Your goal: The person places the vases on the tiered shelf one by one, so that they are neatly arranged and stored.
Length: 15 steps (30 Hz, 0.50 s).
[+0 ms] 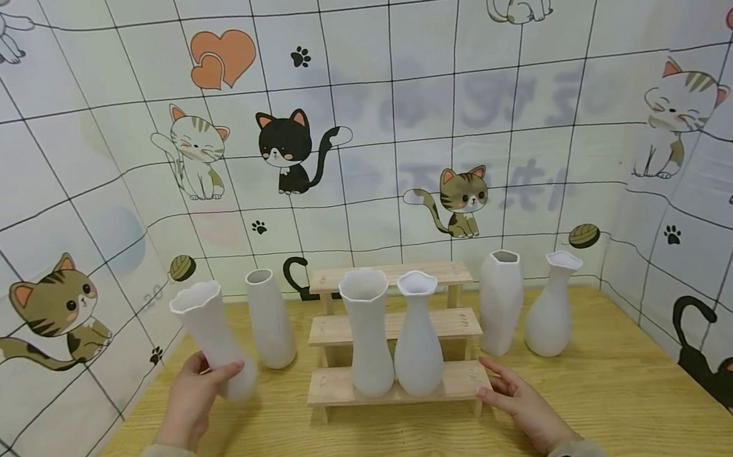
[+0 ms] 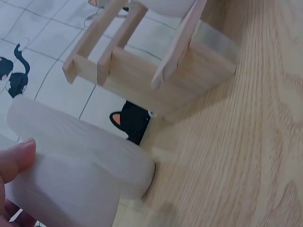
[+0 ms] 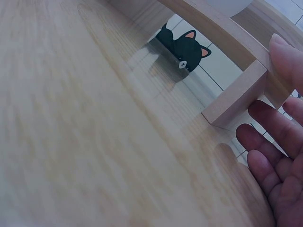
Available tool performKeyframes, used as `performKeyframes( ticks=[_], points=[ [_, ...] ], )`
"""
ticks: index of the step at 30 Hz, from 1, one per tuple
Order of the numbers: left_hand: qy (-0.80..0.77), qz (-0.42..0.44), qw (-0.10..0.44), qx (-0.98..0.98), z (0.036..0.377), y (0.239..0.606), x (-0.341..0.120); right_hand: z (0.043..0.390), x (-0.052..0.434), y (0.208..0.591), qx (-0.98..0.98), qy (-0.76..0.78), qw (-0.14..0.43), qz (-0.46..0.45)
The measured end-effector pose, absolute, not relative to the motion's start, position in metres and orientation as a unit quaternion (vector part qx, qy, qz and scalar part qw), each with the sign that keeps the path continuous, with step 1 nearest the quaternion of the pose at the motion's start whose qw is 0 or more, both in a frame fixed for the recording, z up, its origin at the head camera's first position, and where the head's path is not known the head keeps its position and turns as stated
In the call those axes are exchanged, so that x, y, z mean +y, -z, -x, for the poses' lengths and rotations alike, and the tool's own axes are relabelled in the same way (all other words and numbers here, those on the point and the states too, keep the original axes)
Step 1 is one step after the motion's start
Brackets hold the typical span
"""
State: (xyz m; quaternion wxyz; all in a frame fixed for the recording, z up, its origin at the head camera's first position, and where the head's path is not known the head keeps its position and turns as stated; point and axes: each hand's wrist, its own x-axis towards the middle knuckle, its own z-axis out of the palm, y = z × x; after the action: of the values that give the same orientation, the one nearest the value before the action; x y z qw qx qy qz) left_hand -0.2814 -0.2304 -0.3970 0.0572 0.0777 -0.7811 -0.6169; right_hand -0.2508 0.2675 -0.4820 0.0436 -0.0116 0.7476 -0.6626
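One white, flared vase [image 1: 203, 316] tilts, gripped by left fingers [image 1: 226, 373]; spread right fingers [image 1: 497, 397] touch a stand [image 1: 464, 377].

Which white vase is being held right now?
The leftmost vase: it alone is gripped, tilted in the left hand, while the other five stand unheld.

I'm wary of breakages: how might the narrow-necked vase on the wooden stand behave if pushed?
The narrow-necked vase may tip if pushed high, being tall and tapering toward its base. Toppled, its rounded body could let it roll.
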Motion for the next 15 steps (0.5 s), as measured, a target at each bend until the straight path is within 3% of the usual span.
performKeyframes(
  ticks=[15],
  points=[
    [0.630, -0.016, 0.037, -0.775, 0.268, 0.376, -0.196, 0.251, 0.268, 0.482, 0.740, 0.671, 0.046, 0.014]
  ],
)
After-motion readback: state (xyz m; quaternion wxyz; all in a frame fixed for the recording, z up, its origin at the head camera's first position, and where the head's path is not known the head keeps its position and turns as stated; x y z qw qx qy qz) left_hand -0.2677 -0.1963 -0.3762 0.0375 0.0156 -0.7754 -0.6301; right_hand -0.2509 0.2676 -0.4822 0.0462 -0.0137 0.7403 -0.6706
